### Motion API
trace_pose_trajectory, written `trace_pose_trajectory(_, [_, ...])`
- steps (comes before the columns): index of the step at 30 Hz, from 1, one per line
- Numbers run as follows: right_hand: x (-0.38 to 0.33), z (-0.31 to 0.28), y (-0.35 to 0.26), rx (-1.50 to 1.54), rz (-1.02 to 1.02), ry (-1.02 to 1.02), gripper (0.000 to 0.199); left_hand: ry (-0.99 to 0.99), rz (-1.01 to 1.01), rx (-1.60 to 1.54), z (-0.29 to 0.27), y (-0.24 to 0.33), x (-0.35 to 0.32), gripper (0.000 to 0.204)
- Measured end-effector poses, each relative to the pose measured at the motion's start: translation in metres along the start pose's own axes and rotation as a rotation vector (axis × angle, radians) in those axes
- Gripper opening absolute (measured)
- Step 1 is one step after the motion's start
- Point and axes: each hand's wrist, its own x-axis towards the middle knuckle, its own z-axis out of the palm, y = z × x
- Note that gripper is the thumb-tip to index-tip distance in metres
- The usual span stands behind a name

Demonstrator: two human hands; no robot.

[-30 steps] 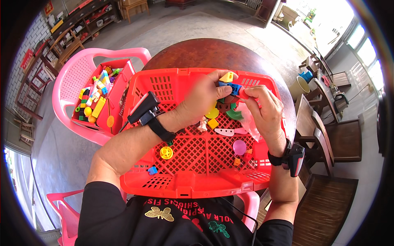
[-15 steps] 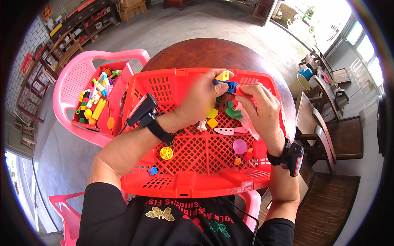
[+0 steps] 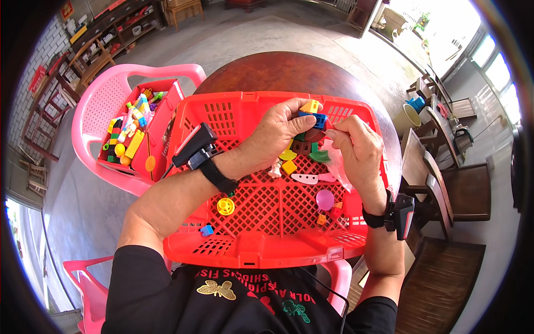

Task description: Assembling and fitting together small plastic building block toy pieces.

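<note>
My left hand [image 3: 275,131] is closed around a stack of toy bricks, a yellow brick [image 3: 311,106] on top and a blue brick [image 3: 319,119] under it. Just right of the stack is my right hand [image 3: 359,153], its thumb and fingertips pinched; whatever may be between them is too small to make out. Both hands are over the far part of a red plastic basket [image 3: 256,247]. Below them lie a green curved piece [image 3: 318,155], a yellow block [image 3: 288,167], a small doll [image 3: 275,168] and a white toy knife [image 3: 305,178] with a pink handle.
Nearer in the basket are a yellow wheel [image 3: 225,206], a small blue brick [image 3: 207,230], a purple disc [image 3: 325,199] and an orange brick [image 3: 321,219]. A box [image 3: 167,122] of toys rests on a pink chair [image 3: 86,122] at left. Behind is a round wooden table [image 3: 272,69].
My right hand has drawn slightly away to the right from the bricks, leaving a gap. The stack in my left hand has shifted a little right, and its blue brick shows more fully.
</note>
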Motion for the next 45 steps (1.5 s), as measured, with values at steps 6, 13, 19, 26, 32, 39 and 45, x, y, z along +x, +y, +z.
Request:
trace_pose_trajectory(6, [0.001, 0.001, 0.001, -0.143, -0.199, 0.059, 0.015, -0.039, -0.163, -0.227, 0.001, -0.002, -0.003, 0.032])
trace_pose_trajectory(13, [0.003, -0.005, -0.001, -0.144, -0.251, -0.073, 0.014, -0.265, -0.335, -0.413, -0.014, 0.004, 0.002, 0.031])
trace_pose_trajectory(19, [0.004, -0.009, -0.002, -0.207, -0.415, -0.046, 0.012, -0.219, -0.378, -0.325, -0.015, 0.01, 0.004, 0.031])
trace_pose_trajectory(26, [0.002, -0.003, -0.003, -0.064, -0.17, -0.023, 0.013, -0.182, -0.346, -0.319, -0.01, 0.01, 0.001, 0.03])
trace_pose_trajectory(32, [0.004, -0.002, -0.005, -0.072, -0.171, -0.025, 0.013, -0.141, -0.333, -0.376, -0.01, 0.006, 0.002, 0.029])
trace_pose_trajectory(39, [0.006, -0.01, -0.003, -0.333, -0.234, -0.219, 0.019, -0.198, -0.399, -0.325, -0.024, -0.002, 0.007, 0.029])
trace_pose_trajectory(45, [0.004, -0.008, -0.015, -0.315, -0.56, -0.137, 0.02, -0.385, -0.499, -0.269, -0.037, 0.005, 0.009, 0.031])
